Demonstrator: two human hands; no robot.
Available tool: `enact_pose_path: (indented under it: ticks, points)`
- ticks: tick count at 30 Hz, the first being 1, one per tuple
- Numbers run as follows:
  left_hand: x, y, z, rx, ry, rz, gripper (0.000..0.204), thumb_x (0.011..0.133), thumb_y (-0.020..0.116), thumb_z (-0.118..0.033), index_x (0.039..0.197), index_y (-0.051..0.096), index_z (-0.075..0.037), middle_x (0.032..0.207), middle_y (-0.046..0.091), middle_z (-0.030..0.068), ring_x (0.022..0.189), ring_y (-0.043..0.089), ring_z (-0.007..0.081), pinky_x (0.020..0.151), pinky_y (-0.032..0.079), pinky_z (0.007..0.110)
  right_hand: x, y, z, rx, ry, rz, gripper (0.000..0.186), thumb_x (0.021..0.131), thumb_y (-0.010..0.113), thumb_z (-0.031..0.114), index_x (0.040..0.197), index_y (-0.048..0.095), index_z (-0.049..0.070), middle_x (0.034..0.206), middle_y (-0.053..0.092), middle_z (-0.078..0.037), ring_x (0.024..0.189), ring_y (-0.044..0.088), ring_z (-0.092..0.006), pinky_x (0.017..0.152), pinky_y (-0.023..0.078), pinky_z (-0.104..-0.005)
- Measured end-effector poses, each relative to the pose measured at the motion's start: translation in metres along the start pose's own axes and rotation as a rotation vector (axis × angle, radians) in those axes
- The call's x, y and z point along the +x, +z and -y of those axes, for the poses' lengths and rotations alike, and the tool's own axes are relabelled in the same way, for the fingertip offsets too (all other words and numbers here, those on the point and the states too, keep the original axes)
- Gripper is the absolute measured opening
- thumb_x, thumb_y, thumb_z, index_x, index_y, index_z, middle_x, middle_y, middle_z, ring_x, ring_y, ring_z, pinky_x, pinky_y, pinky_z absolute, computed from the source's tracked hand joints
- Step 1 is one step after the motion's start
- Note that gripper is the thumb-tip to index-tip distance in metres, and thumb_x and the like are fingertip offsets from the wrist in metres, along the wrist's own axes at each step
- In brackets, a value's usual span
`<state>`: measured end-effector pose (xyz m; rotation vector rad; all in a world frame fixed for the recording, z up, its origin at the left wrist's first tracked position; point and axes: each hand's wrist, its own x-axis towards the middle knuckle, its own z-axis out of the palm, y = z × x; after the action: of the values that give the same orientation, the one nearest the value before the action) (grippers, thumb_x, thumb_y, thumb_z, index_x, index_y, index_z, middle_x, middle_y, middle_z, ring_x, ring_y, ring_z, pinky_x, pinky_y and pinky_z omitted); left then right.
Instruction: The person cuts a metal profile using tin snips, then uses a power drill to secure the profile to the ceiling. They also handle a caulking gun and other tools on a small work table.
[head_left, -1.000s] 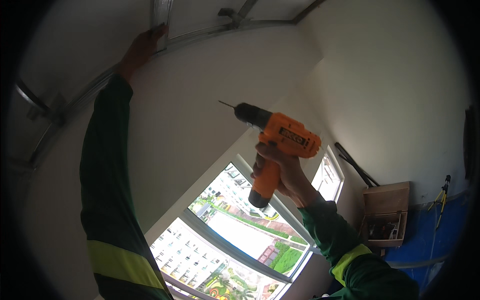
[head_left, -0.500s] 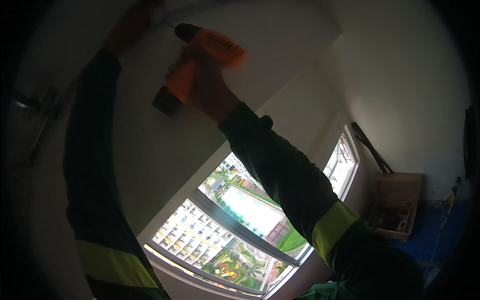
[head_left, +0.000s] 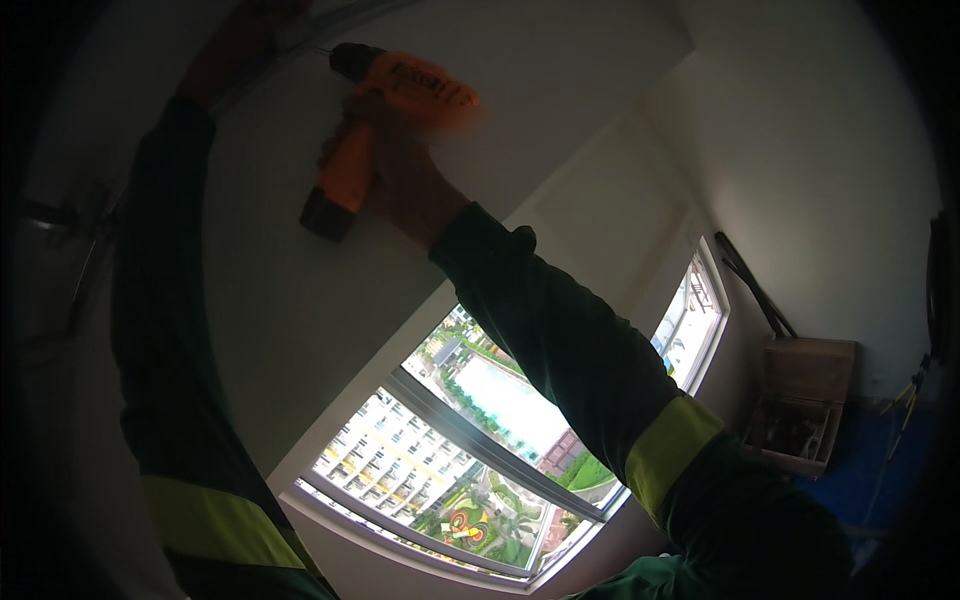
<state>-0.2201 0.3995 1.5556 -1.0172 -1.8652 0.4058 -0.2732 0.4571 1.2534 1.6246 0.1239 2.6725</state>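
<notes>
My right hand (head_left: 385,150) grips an orange and black cordless drill (head_left: 410,90), held high. Its thin bit points left at a pale metal channel (head_left: 335,20) along the top of the upper wall; whether it touches is unclear. My left hand (head_left: 235,50) is raised in shadow at that channel, fingers closed on it, just left of the bit. Both arms are in dark green sleeves with yellow bands.
A large window (head_left: 405,380) and a narrower one (head_left: 685,320) sit below the wall band. At right are dark bars (head_left: 755,280) leaning on the wall, an open wooden box (head_left: 805,360), a yellow tripod (head_left: 905,395), blue floor covering (head_left: 850,490). Metal fittings (head_left: 55,215) are at left.
My right hand has raised the drill up and leftward, bringing its bit beside my left hand at the channel. The view has shifted, so my left arm appears farther left.
</notes>
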Motion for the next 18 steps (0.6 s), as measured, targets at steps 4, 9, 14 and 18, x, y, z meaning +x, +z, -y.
enact_pose_path:
  ticks: [4, 9, 14, 18]
  points:
    - [-0.018, -0.002, -0.035, -0.081, -0.135, 0.034, 0.058, 0.102, 0.063, -0.055, 0.130, 0.069, -0.004, 0.115, 0.071, 0.0071, 0.105, 0.067, 0.0196, 0.094, 0.051, 0.036, 0.003, 0.002, -0.002, 0.010, 0.005, 0.033, 0.007, 0.101, 0.060, 0.016, 0.105, 0.056, 0.013, 0.086, 0.060, -0.005, 0.075, 0.067, -0.0228, 0.070, 0.062, -0.0438]
    - [-0.023, 0.009, -0.080, -0.241, -0.270, -0.084, 0.054, 0.098, 0.072, -0.056, 0.111, 0.069, -0.004, 0.098, 0.065, 0.0020, 0.089, 0.060, 0.0140, 0.078, 0.049, 0.035, 0.004, 0.011, -0.008, 0.015, -0.010, -0.050, 0.011, 0.101, 0.061, 0.018, 0.110, 0.055, 0.013, 0.092, 0.060, -0.006, 0.078, 0.067, -0.0244, 0.070, 0.062, -0.0441]
    - [-0.021, 0.024, -0.083, -0.338, -0.137, -0.147, 0.045, 0.097, 0.074, -0.051, 0.100, 0.072, -0.007, 0.093, 0.066, 0.0013, 0.089, 0.060, 0.0136, 0.079, 0.048, 0.034, 0.006, 0.015, -0.012, 0.096, -0.047, -0.064, 0.012, 0.099, 0.063, 0.016, 0.106, 0.056, 0.009, 0.084, 0.060, -0.006, 0.070, 0.065, -0.0237, 0.062, 0.059, -0.0417]
    - [-0.015, 0.031, -0.075, -0.325, -0.080, -0.217, 0.038, 0.096, 0.075, -0.046, 0.091, 0.073, -0.008, 0.087, 0.066, 0.0018, 0.086, 0.060, 0.0136, 0.079, 0.048, 0.033, 0.012, 0.009, -0.013, 0.031, -0.026, -0.032, 0.016, 0.103, 0.061, 0.023, 0.113, 0.056, 0.013, 0.093, 0.060, -0.005, 0.081, 0.067, -0.0252, 0.073, 0.062, -0.0454]
